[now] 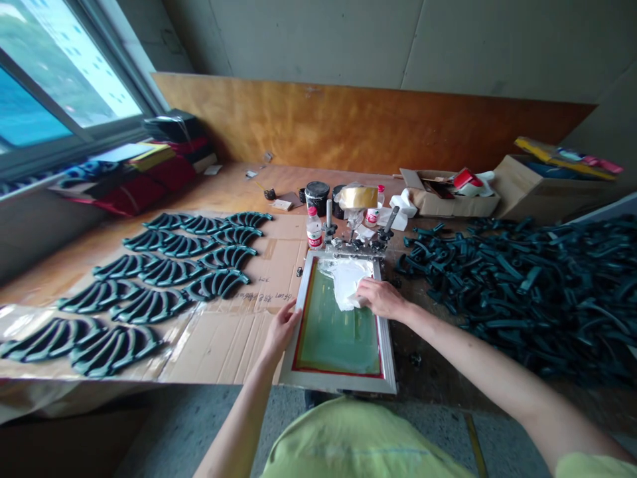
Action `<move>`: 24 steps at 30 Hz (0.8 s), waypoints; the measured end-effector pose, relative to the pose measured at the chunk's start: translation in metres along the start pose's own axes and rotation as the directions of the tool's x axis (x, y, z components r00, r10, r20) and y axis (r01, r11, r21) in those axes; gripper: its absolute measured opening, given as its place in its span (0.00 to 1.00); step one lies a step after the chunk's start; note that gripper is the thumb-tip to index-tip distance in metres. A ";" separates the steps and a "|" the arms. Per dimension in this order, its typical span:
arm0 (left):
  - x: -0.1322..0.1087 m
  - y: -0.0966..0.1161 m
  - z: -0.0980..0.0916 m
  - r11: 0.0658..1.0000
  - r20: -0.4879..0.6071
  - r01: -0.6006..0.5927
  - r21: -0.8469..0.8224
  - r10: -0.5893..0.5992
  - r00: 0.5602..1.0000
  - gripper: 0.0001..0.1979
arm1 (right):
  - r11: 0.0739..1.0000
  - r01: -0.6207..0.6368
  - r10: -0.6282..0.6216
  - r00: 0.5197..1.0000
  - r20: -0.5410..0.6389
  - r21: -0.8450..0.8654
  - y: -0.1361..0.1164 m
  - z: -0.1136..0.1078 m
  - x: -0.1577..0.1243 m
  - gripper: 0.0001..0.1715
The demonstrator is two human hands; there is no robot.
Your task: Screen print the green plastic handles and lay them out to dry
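While the right hand (381, 299) bears down, fingers curled, on a crumpled white rag (346, 282) lying over the green mesh (336, 338) of an aluminium-framed screen (338, 384), the left hand (281, 332) grips the frame's left edge, apparently steadying it against that pressure. The frame, held at 12 o'clock by black hinge clamps (353, 244), sits at 6 o'clock on the wooden counter (223, 189)'s front edge, with open brown cardboard (239, 338) at 9 o'clock, then rows of dark teal arched plastic pieces (169, 265), and a loose heap of similar pieces (522, 292) at 3 o'clock.

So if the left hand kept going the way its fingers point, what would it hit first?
The left hand would meet the metal edge of the screen-printing frame first, probably; the green mesh lies beyond.
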State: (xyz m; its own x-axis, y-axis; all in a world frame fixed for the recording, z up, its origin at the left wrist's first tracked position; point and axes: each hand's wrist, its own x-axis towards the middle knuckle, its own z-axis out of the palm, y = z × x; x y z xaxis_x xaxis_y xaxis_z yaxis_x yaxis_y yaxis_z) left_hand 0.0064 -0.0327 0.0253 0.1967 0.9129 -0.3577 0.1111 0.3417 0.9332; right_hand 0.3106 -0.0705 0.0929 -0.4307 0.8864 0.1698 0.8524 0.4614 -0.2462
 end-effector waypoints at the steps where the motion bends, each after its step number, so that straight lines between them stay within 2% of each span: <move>1: -0.002 0.003 0.000 1.000 0.000 0.006 -0.007 -0.006 1.000 0.43 | 0.999 -0.036 0.036 0.999 -0.022 0.021 0.005 -0.006 0.008 0.10; 4: -0.011 0.020 -0.001 0.999 0.021 0.019 -0.026 -0.018 1.000 0.44 | 0.979 -0.201 0.202 0.977 -0.065 0.021 0.020 -0.022 0.044 0.25; 6: -0.019 0.039 -0.004 0.999 0.047 0.025 -0.046 -0.023 0.999 0.44 | 0.952 -0.305 0.302 0.951 -0.070 -0.026 0.029 -0.034 0.066 0.35; 8: -0.026 0.062 -0.008 0.998 0.054 0.012 -0.057 -0.009 0.999 0.39 | 0.918 -0.389 0.375 0.914 -0.156 -0.072 0.040 -0.048 0.075 0.39; 10: -0.029 0.089 -0.009 0.998 0.037 -0.028 -0.054 0.030 0.999 0.33 | 0.881 -0.468 0.424 0.845 -0.326 -0.070 0.054 -0.060 0.069 0.36; 12: -0.024 0.116 -0.006 0.990 0.032 -0.104 -0.100 0.108 0.994 0.32 | 0.832 -0.555 0.495 0.746 -0.446 -0.006 0.068 -0.062 0.050 0.26; 14: -0.013 0.142 0.001 0.957 0.017 -0.214 -0.198 0.222 0.975 0.32 | 0.767 -0.637 0.605 0.677 -0.420 0.078 0.075 -0.050 0.025 0.18; 15: -0.006 0.155 0.005 0.934 0.002 -0.265 -0.238 0.273 0.962 0.31 | 0.743 -0.661 0.649 0.669 -0.363 0.110 0.075 -0.039 0.012 0.15; 17: 0.007 0.177 0.014 0.905 -0.020 -0.330 -0.268 0.337 0.941 0.29 | 0.748 -0.648 0.662 0.712 -0.233 0.144 0.068 -0.011 -0.008 0.14; 20: 0.016 0.189 0.025 0.888 -0.070 -0.366 -0.281 0.361 0.930 0.27 | 0.852 -0.509 0.523 0.842 -0.133 0.126 0.046 0.025 -0.022 0.18; 22: 0.009 0.175 0.034 0.868 -0.167 -0.396 -0.299 0.361 0.917 0.26 | 0.899 -0.429 0.436 0.894 -0.100 0.090 0.029 0.035 -0.022 0.17; 23: 0.001 0.160 0.040 0.886 -0.164 -0.355 -0.298 0.319 0.933 0.26 | 0.908 -0.412 0.418 0.904 -0.093 0.081 0.020 0.036 -0.020 0.14; 24: -0.008 0.142 0.047 0.922 -0.109 -0.261 -0.287 0.239 0.965 0.27 | 0.910 -0.408 0.414 0.904 -0.102 0.078 0.010 0.036 -0.018 0.10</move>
State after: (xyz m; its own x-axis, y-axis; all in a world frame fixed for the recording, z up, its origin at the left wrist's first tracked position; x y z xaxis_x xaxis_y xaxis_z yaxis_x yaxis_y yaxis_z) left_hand 0.0661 -0.0019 0.1591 0.1097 0.9869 -0.1183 -0.2281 0.1408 0.9634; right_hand 0.3158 -0.0805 0.0528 -0.0064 0.9888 0.1491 0.9279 0.0614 -0.3677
